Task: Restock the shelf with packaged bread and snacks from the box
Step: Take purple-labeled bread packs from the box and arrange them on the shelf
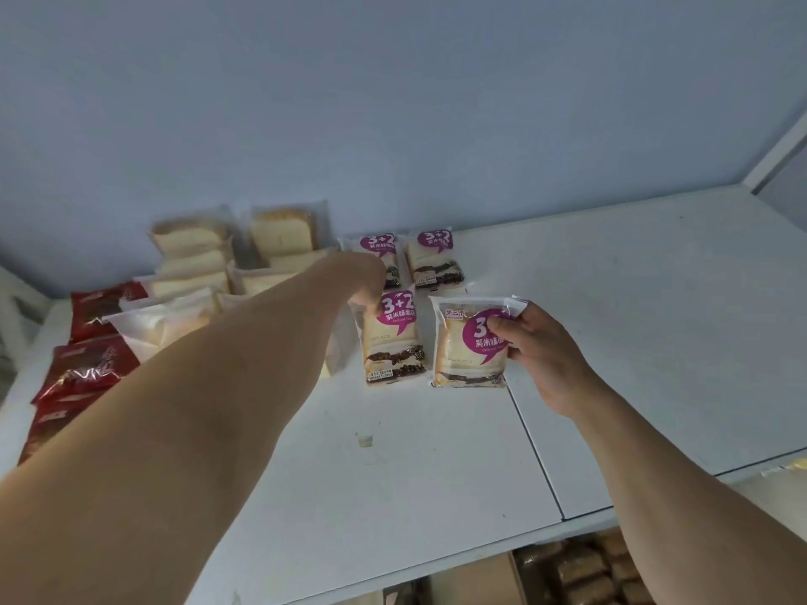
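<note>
My right hand [539, 349] pinches the upper right corner of a purple-label bread pack [469, 342], thumb across its front and fingers curled behind the clear wrapper, the pack held upright just above the white shelf [436, 451]. My left hand [364, 279] reaches across with its fingers curled down over the top edge of a second purple-label pack [395, 338], which lies on the shelf just beside the one I hold; I cannot tell how firm that grip is, since the fingertips are hidden behind the hand.

Behind these two, a further pair of purple-label packs [434, 259] lies side by side against the pale blue back wall [393, 102]; the left one of the pair is partly hidden by my left hand.

To the left, clear packs of plain sliced bread [192, 242] are stacked in two rows running from the wall toward the shelf front, partly hidden by my left forearm. Further left, red snack packs [94, 364] overlap one another in a row along the shelf's left end.

Below the shelf's front edge, at the bottom of the view, a cardboard box [471, 580] stands beside wrapped brown bread packs [585, 569].
</note>
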